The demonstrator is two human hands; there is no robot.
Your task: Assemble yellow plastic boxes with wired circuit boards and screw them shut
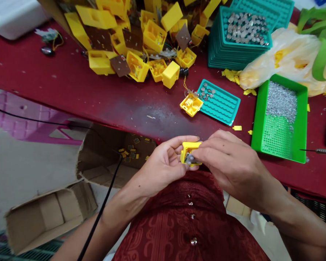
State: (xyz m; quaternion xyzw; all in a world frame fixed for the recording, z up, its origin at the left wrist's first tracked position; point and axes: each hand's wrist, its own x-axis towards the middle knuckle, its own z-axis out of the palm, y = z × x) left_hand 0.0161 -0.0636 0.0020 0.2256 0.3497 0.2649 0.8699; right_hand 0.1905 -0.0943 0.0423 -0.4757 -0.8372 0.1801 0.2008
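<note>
Hands close together: left hand (163,166) curled under a yellow plastic housing (188,148), right hand (230,163) pinching over it, seemingly to steady it above the chest, with a teal tray (222,105) of metal discs (206,90) and a green mesh tray (256,127) of metal bits (281,101) just ahead, within easy reach

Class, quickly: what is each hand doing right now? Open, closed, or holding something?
Left hand: closed, holding a yellow plastic case.
Right hand: closed, also on the yellow plastic case.
</note>
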